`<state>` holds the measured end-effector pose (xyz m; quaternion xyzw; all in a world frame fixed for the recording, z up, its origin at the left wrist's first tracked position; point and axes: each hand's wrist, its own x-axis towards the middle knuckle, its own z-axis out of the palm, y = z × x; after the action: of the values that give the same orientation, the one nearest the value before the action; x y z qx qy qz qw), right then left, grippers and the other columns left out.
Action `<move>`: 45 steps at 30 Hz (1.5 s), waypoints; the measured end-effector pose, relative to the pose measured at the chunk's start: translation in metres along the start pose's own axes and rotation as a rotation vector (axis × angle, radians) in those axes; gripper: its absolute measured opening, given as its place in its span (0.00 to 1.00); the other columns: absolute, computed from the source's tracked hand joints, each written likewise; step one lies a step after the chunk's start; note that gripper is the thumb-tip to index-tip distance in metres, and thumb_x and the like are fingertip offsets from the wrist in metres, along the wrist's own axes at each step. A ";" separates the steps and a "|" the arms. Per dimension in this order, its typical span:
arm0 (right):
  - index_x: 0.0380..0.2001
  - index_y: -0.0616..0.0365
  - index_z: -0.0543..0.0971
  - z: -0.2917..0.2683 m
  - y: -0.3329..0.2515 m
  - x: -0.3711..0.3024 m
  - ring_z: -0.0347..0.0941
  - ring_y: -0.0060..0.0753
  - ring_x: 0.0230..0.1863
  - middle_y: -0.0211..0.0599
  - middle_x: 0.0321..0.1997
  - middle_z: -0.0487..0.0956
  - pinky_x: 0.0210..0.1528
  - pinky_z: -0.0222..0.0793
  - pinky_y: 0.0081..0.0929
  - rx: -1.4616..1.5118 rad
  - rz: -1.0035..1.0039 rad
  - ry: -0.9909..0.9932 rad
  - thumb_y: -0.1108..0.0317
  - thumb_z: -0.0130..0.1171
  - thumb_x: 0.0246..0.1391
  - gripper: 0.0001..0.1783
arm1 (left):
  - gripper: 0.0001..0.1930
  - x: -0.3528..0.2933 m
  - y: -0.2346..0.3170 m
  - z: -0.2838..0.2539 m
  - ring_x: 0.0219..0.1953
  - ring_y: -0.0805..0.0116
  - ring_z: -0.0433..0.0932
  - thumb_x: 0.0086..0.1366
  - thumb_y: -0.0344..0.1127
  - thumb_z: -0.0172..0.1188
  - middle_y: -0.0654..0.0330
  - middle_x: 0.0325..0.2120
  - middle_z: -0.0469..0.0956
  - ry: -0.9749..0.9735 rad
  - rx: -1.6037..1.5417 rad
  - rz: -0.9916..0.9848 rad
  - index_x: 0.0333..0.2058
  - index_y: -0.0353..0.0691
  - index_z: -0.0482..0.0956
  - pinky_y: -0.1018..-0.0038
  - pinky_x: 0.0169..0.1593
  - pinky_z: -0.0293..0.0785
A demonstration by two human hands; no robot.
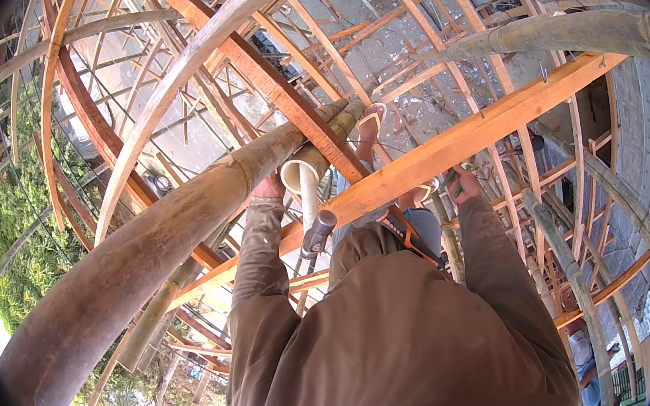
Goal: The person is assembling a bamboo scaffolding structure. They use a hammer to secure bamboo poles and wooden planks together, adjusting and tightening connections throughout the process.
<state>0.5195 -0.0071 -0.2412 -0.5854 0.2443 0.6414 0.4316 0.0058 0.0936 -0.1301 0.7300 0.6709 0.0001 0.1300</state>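
Note:
My left hand point(265, 187) is raised against the underside of a thick bamboo pole point(203, 186), its fingers mostly hidden behind the bamboo. Beside it, a hammer point(319, 232) hangs head down, its pale handle set in the hollow end of a shorter bamboo piece point(306, 165). My right hand point(463, 185) is closed around a small green-handled tool point(448, 178), probably pliers, just below an orange wooden beam point(462, 139). Between my arms is an orange and black object point(413, 237), partly hidden by my brown clothing.
A reddish beam point(279, 80) crosses the orange one near the bamboo. Nails point(543, 72) stick up from the orange beam's right part. My sandaled foot point(370, 124) rests on the framework, high above a littered floor point(395, 42). Another person point(583, 358) is at lower right.

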 end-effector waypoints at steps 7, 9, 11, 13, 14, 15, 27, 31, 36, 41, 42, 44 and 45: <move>0.42 0.61 0.74 -0.058 -0.016 0.014 0.78 0.36 0.36 0.40 0.36 0.78 0.43 0.80 0.31 -0.030 0.017 0.079 0.69 0.53 0.70 0.06 | 0.18 0.001 0.015 -0.019 0.50 0.51 0.81 0.66 0.39 0.68 0.45 0.46 0.83 0.031 -0.522 -0.358 0.48 0.32 0.82 0.61 0.54 0.75; 0.42 0.61 0.74 -0.080 -0.026 0.015 0.78 0.36 0.36 0.41 0.36 0.78 0.42 0.80 0.31 0.012 -0.003 0.170 0.69 0.53 0.70 0.07 | 0.16 0.000 0.015 -0.026 0.49 0.55 0.81 0.67 0.35 0.67 0.47 0.45 0.83 0.092 -0.534 -0.331 0.48 0.29 0.81 0.64 0.53 0.76; 0.42 0.62 0.73 -0.101 -0.033 0.012 0.78 0.36 0.36 0.41 0.36 0.78 0.41 0.80 0.30 -0.004 -0.033 0.186 0.69 0.52 0.70 0.06 | 0.15 0.000 0.012 -0.032 0.49 0.59 0.81 0.68 0.33 0.65 0.48 0.45 0.83 0.127 -0.468 -0.285 0.47 0.28 0.81 0.65 0.53 0.76; 0.42 0.63 0.73 -0.119 -0.041 0.004 0.79 0.36 0.36 0.42 0.36 0.78 0.39 0.81 0.30 -0.019 -0.053 0.278 0.70 0.52 0.70 0.06 | 0.13 0.002 0.011 -0.038 0.48 0.61 0.81 0.70 0.32 0.64 0.49 0.45 0.83 0.192 -0.526 -0.298 0.46 0.27 0.81 0.66 0.52 0.77; 0.43 0.63 0.73 -0.127 -0.039 0.000 0.79 0.36 0.36 0.42 0.36 0.78 0.39 0.81 0.30 -0.007 -0.059 0.255 0.71 0.52 0.70 0.06 | 0.12 0.002 0.012 -0.040 0.47 0.62 0.81 0.70 0.32 0.63 0.49 0.45 0.83 0.190 -0.558 -0.362 0.45 0.27 0.81 0.66 0.51 0.77; 0.43 0.63 0.74 -0.133 -0.038 -0.004 0.79 0.36 0.36 0.42 0.36 0.78 0.39 0.81 0.30 0.004 -0.088 0.257 0.71 0.52 0.70 0.06 | 0.10 0.004 0.017 -0.039 0.44 0.64 0.83 0.72 0.29 0.60 0.51 0.43 0.84 0.261 -0.833 -0.455 0.44 0.27 0.80 0.68 0.49 0.78; 0.42 0.65 0.76 -0.157 0.011 -0.012 0.79 0.38 0.38 0.40 0.37 0.78 0.41 0.82 0.32 0.227 -0.183 0.268 0.71 0.58 0.67 0.07 | 0.12 -0.013 0.043 -0.097 0.38 0.65 0.85 0.73 0.35 0.59 0.52 0.41 0.84 0.259 -1.064 -0.471 0.49 0.33 0.76 0.70 0.44 0.81; 0.42 0.65 0.76 -0.153 0.023 -0.013 0.78 0.36 0.40 0.39 0.39 0.77 0.42 0.82 0.31 0.277 -0.156 0.226 0.70 0.60 0.66 0.09 | 0.14 -0.028 0.046 -0.121 0.38 0.64 0.86 0.74 0.38 0.60 0.52 0.40 0.84 0.326 -1.069 -0.465 0.49 0.34 0.75 0.73 0.41 0.79; 0.39 0.61 0.76 -0.159 0.023 -0.017 0.76 0.32 0.36 0.37 0.36 0.76 0.38 0.79 0.28 0.280 -0.070 0.124 0.64 0.66 0.63 0.12 | 0.13 -0.039 0.067 -0.155 0.38 0.63 0.86 0.74 0.37 0.59 0.51 0.40 0.84 0.471 -1.035 -0.440 0.49 0.33 0.75 0.72 0.43 0.80; 0.39 0.61 0.76 -0.168 0.029 -0.029 0.76 0.30 0.34 0.37 0.34 0.77 0.35 0.76 0.27 0.204 -0.036 0.060 0.65 0.62 0.65 0.10 | 0.11 -0.043 0.117 -0.188 0.43 0.65 0.82 0.73 0.31 0.59 0.52 0.40 0.80 0.675 -0.970 -0.139 0.49 0.32 0.75 0.70 0.46 0.81; 0.40 0.61 0.76 -0.170 0.031 -0.033 0.76 0.30 0.34 0.37 0.34 0.78 0.35 0.76 0.27 0.221 -0.035 0.040 0.65 0.62 0.65 0.10 | 0.12 -0.045 0.129 -0.194 0.43 0.65 0.81 0.72 0.32 0.60 0.53 0.40 0.80 0.666 -0.875 -0.069 0.49 0.32 0.75 0.70 0.46 0.80; 0.40 0.61 0.76 -0.174 0.033 -0.040 0.76 0.29 0.34 0.37 0.34 0.78 0.35 0.76 0.26 0.268 -0.063 0.036 0.65 0.62 0.65 0.10 | 0.13 -0.050 0.153 -0.204 0.42 0.66 0.80 0.70 0.32 0.62 0.54 0.39 0.80 0.646 -0.722 0.078 0.50 0.33 0.75 0.70 0.46 0.78; 0.40 0.60 0.76 -0.177 0.034 -0.043 0.75 0.30 0.33 0.36 0.33 0.78 0.36 0.75 0.27 0.266 -0.058 0.017 0.65 0.61 0.65 0.09 | 0.18 -0.051 0.162 -0.208 0.41 0.65 0.79 0.67 0.35 0.65 0.54 0.39 0.80 0.560 -0.570 0.092 0.51 0.33 0.75 0.70 0.47 0.75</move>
<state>0.5844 -0.1805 -0.2409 -0.5351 0.3136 0.5856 0.5218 0.1235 0.0721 0.1111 0.6659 0.6200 0.3909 0.1391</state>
